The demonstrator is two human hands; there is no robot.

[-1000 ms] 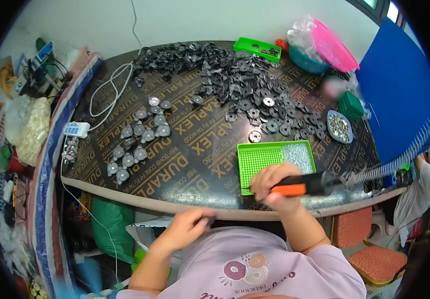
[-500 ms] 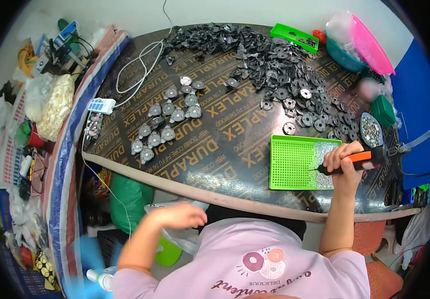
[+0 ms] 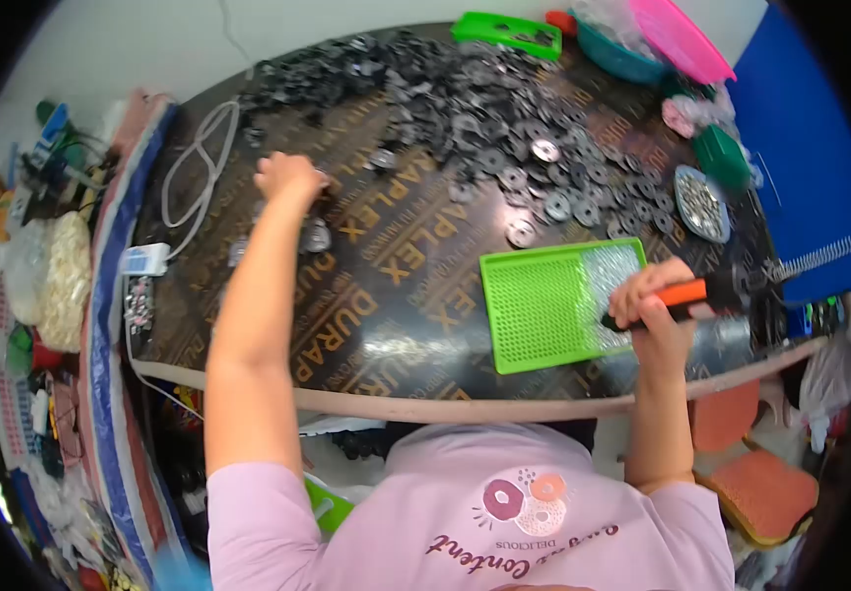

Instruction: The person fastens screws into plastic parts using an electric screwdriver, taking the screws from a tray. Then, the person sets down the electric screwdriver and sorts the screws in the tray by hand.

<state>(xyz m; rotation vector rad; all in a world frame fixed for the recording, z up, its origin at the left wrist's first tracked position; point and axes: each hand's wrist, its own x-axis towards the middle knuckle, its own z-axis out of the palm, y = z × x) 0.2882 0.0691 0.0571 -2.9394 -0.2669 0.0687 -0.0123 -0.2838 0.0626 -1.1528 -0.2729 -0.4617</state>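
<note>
Black-and-orange tool point(image 3: 681, 295) — plain green tray point(image 3: 536, 309)

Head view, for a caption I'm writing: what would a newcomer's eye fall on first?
Likely the bright green, rectangular plastic tray, right of centre on the dark lettered table, with small silvery pieces at its right end. There, the right hand grips a black-and-orange cylindrical tool. A large heap of dark, flattish parts spreads along the table's far side.
</note>
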